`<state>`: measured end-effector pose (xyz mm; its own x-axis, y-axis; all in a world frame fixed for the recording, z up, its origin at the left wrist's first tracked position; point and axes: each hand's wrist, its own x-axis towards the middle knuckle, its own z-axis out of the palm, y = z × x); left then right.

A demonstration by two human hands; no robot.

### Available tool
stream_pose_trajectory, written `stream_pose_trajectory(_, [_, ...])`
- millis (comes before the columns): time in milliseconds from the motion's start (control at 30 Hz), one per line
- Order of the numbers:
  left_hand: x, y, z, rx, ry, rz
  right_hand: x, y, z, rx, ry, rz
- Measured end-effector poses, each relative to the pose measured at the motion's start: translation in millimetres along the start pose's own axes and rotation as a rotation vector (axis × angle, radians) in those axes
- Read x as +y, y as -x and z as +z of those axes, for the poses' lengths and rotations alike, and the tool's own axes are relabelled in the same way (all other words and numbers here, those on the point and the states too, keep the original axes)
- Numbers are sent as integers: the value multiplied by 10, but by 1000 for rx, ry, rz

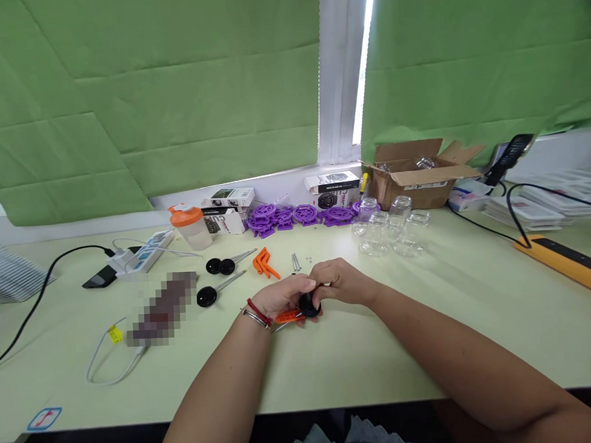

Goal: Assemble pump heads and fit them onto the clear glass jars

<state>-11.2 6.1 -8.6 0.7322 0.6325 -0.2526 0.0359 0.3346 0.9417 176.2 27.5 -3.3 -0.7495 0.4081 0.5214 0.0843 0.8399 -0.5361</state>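
Near the middle of the table, my left hand (pixel 284 295) is wrapped round a round black part (pixel 308 306) joined to an orange handle (pixel 288 317), with a thin metal rod sticking out to the left. My right hand (pixel 337 282) pinches at the top of the same black part, touching my left thumb. What lies between its fingertips is hidden. Just beyond the hands lie screws (pixel 296 262) and tiny pieces. Loose orange handles (pixel 264 263) rest to the upper left. Further left are several black discs (pixel 207 296) with metal rods.
Purple wheel-shaped parts (pixel 305 214) and small boxes line the back. Glass jars (pixel 375 235) stand back right before an open cardboard box (pixel 415 185). An orange-lidded bottle (pixel 191 226), power strip (pixel 146 252) and cables are left; a yellow-orange bar (pixel 563 257) lies right.
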Motion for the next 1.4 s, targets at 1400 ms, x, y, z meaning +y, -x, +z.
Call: stream_pose_trajectory(1400, [6, -4, 5, -7, 17, 3, -2, 53, 1, 28, -73, 94])
